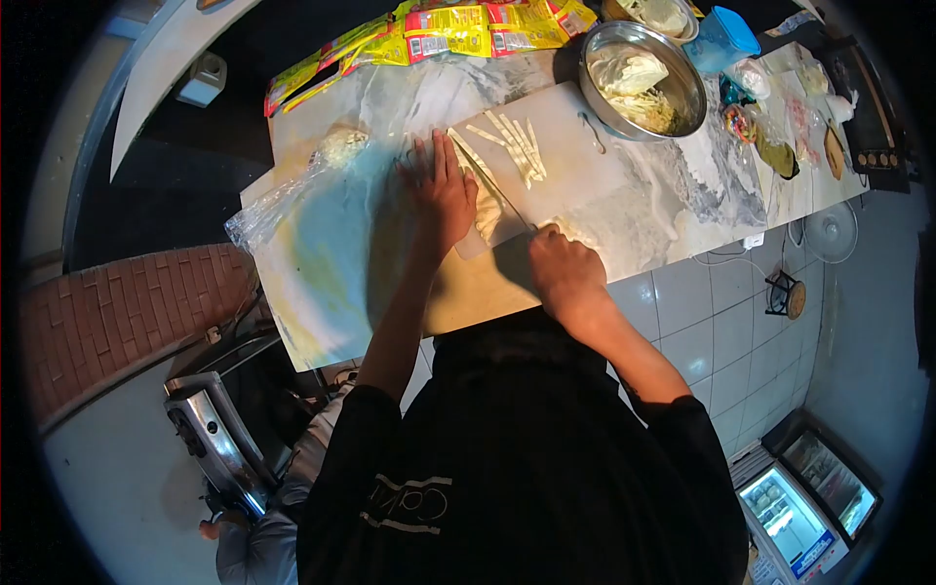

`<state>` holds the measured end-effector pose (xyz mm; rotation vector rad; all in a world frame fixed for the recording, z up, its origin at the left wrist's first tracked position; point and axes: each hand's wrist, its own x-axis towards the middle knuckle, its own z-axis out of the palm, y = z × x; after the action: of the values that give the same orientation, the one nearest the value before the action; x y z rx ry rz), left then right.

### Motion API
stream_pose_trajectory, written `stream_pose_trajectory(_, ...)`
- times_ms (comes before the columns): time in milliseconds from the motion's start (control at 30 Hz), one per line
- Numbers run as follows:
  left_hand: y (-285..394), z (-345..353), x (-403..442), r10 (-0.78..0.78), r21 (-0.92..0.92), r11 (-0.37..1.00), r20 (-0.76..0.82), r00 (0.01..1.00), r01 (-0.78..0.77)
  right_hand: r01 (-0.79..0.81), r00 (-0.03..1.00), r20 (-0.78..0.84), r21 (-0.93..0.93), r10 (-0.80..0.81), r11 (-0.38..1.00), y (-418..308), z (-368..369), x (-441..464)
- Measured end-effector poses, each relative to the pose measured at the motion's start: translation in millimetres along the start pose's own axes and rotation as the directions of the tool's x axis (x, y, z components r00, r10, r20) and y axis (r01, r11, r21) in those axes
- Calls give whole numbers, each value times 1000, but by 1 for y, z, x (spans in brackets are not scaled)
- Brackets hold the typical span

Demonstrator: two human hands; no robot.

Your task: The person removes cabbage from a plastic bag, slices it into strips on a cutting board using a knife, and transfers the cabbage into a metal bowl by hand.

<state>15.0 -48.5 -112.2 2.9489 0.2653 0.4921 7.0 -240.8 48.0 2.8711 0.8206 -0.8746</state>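
Head view: two bare hands at work over a pale board on a marble-patterned tabletop. The left hand lies palm down, its fingers extended and slightly parted, pressing on a pale, flat piece that shows between this hand and the blade; it grips nothing. The right hand is closed, its fingers curled around the handle end of a knife, whose blade runs obliquely from these knuckles toward the left fingertips, close beside the left index finger. Narrow pale strips lie fanned on the board, to the right of the left fingertips and beyond the right fingers. Clear plastic wrapping lies to the left of the left fingers. Farther off, beyond the right fingers and to their right, stands a metal bowl with pale contents, a blue container just past it. Yellow-and-red packets line the far edge, well beyond the left fingertips.
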Motion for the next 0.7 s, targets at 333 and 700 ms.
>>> stream_pose_trajectory(333, 2, -3, -2, 9, -1, 1000, 27, 1000, -9, -51, 998, 21, 23, 51, 998, -1, 1, -6)
stream_pose_trajectory(700, 4, -9, 0, 11, 74, 997, 60, 998, -15, -54, 998, -37, 13, 54, 998, -3, 9, -11)
